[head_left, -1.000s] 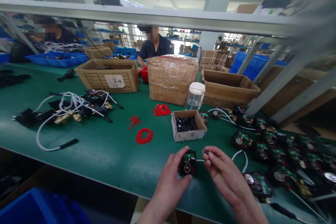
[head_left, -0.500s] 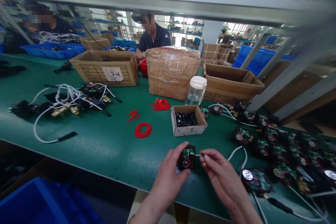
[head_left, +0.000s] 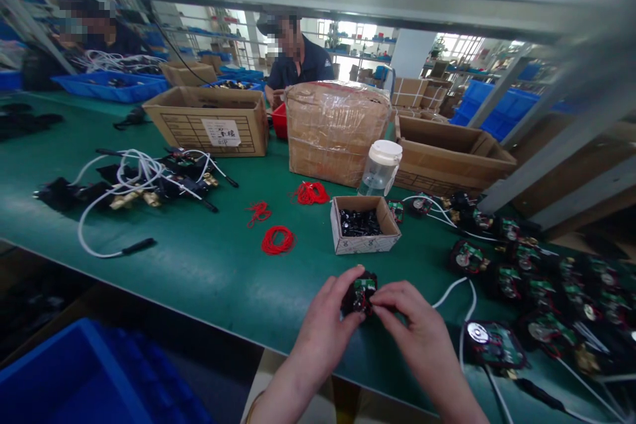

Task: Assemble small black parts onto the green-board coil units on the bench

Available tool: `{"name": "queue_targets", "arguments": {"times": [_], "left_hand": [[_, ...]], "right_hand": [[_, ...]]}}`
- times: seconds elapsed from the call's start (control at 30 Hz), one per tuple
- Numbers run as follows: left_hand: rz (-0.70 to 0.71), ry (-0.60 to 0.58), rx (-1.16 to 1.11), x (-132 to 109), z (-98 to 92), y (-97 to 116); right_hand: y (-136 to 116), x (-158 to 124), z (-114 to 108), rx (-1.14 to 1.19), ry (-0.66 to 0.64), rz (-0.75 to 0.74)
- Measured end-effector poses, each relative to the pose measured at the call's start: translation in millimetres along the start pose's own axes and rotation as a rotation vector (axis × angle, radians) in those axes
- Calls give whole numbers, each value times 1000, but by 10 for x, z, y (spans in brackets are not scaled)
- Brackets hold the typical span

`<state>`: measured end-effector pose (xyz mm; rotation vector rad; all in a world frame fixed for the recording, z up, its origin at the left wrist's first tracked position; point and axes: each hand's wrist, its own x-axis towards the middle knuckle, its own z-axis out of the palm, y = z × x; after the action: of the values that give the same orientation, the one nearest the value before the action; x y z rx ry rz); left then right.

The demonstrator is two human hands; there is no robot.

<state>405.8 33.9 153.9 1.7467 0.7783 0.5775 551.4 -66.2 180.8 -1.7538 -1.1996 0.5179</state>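
My left hand point(head_left: 328, 318) is wrapped round the left side of a small black housing with a green circuit board point(head_left: 364, 286) inside. It holds the unit just above the near edge of the green table. My right hand point(head_left: 410, 321) is closed in a pinch at the unit's right side, its fingertips against the board's edge. Whatever lies between those fingertips is hidden. Thin red wires show faintly inside the housing. Beyond the hands stands a small carton point(head_left: 365, 243) of black parts.
Similar circuit-board units point(head_left: 497, 344) with white cables crowd the table's right side. Red wire bundles point(head_left: 278, 240) lie left of the carton. Behind are a clear bottle point(head_left: 381, 169), a wrapped box point(head_left: 338, 136) and a pile of cabled units point(head_left: 134, 189). A co-worker point(head_left: 301, 56) sits opposite.
My right hand has moved left from just beside the unit to its edge. The small black piece with a pale tip in its fingers is now hidden. The view has shifted slightly.
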Motion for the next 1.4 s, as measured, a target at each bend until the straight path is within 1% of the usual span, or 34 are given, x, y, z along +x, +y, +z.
{"name": "queue_targets", "arguments": {"times": [0.1, 0.17, 0.33, 0.47, 0.7, 0.8, 0.97, 1.03, 1.1, 1.17, 1.23, 1.3, 1.4], "left_hand": [[-6, 2, 18, 5, -13, 4], [-5, 3, 23, 9, -20, -4], [16, -3, 6, 17, -26, -30], [11, -19, 6, 23, -34, -25], [-9, -38, 1, 35, -55, 1], [0, -35, 7, 39, -55, -16], [47, -37, 13, 49, -57, -60], [44, -35, 23, 57, -64, -59], [37, -30, 43, 69, -75, -47], [34, -22, 62, 80, -87, -34], [38, -20, 73, 87, -96, -27], [44, -16, 82, 91, -100, -25], [49, -17, 88, 94, -100, -25]], "right_hand": [[-22, 17, 21, -87, 9, -51], [-37, 22, 20, -134, -10, -67], [-96, 20, 2, -219, -55, -85], [-134, 46, -3, -265, -62, -113], [-141, 99, -14, -387, -126, -112], [-163, 145, -46, -467, -206, -163], [-330, 348, -141, -642, -428, -303], [-388, 421, -163, -682, -472, -295], [-398, 449, -158, -666, -457, -219], [-350, 420, -125, -577, -394, -121], [-259, 343, -71, -455, -293, -40], [-159, 243, 0, -352, -162, 25], [-54, 106, 132, -245, -7, 117]]}}
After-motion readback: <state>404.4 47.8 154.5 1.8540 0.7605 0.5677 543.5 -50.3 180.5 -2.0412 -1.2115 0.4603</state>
